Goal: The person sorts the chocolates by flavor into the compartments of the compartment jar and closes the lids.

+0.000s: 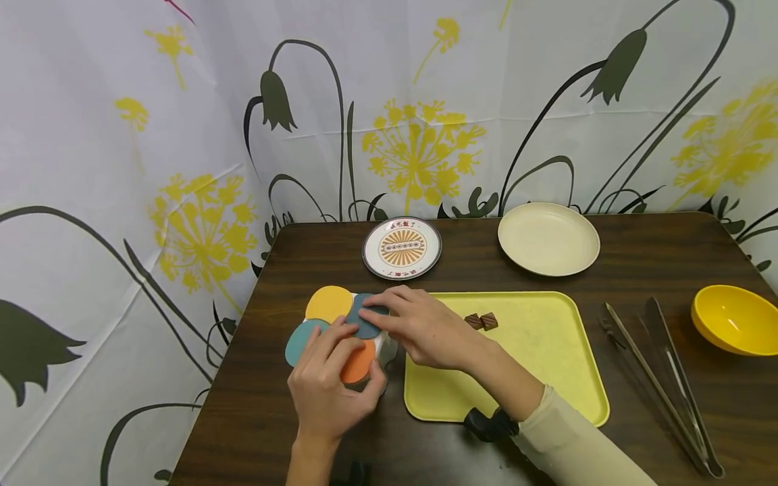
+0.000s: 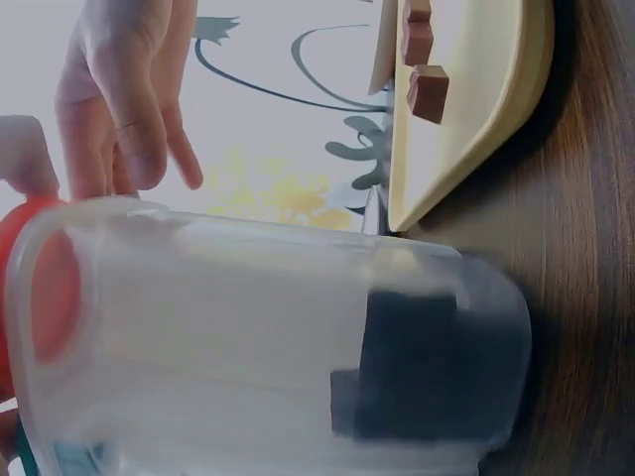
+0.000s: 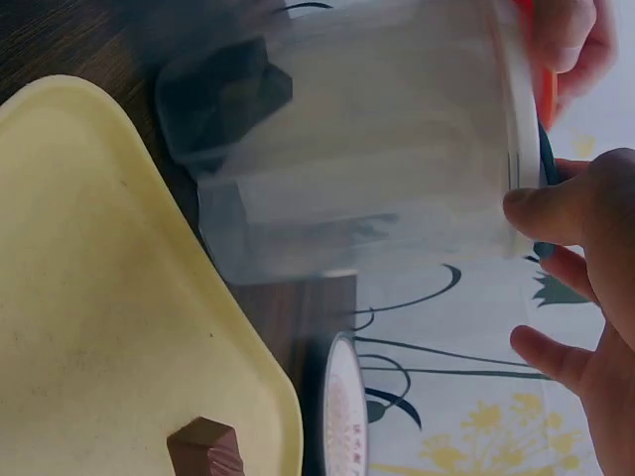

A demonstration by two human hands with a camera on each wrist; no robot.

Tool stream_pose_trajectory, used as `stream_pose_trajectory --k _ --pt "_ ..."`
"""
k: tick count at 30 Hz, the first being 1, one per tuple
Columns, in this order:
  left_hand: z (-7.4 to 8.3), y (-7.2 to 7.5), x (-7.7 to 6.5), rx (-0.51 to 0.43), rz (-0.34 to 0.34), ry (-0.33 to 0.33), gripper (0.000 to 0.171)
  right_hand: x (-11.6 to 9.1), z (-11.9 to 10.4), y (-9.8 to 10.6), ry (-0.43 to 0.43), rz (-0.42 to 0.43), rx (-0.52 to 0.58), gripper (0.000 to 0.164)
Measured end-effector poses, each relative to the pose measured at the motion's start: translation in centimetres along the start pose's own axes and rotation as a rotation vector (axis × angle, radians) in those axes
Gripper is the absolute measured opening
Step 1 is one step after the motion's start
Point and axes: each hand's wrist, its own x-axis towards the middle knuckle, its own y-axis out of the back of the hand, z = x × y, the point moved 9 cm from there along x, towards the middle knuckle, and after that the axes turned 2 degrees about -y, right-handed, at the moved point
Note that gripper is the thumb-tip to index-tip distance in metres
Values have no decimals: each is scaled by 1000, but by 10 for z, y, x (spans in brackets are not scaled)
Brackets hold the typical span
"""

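A clear plastic container point(image 2: 218, 317) with several round coloured lids stands on the table, left of the tray. Its lids are yellow point(image 1: 328, 303), teal point(image 1: 300, 343), blue point(image 1: 365, 328) and orange point(image 1: 358, 363). My left hand point(image 1: 333, 391) grips the lid end from the near side, fingers bent over the teal and orange lids and thumb by the orange one. With thumb at the rim and fingers at the blue lid, my right hand point(image 1: 425, 329) pinches that edge. Dark chunks point(image 2: 422, 362) show through the wall at the container's bottom.
The yellow tray point(image 1: 523, 378) carries brown chocolates point(image 1: 489, 321). Behind stand a patterned plate point(image 1: 402, 248) and a cream plate point(image 1: 549, 239). Metal tongs point(image 1: 662, 391) and a yellow bowl point(image 1: 735, 320) are at the right. A printed curtain point(image 1: 365, 81) hangs behind the table.
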Motion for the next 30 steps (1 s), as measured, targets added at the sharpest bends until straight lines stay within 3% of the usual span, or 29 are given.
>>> stream_pose_trajectory --k 6,17,30 --pt "-7 1 0 64 -43 62 26 0 -4 3 13 -27 4 50" --pt "-9 -3 0 104 -169 74 28 -6 -9 3 54 -45 198 41" --pt "0 -7 2 -9 -301 -86 34 -11 -19 15 83 60 190 33"
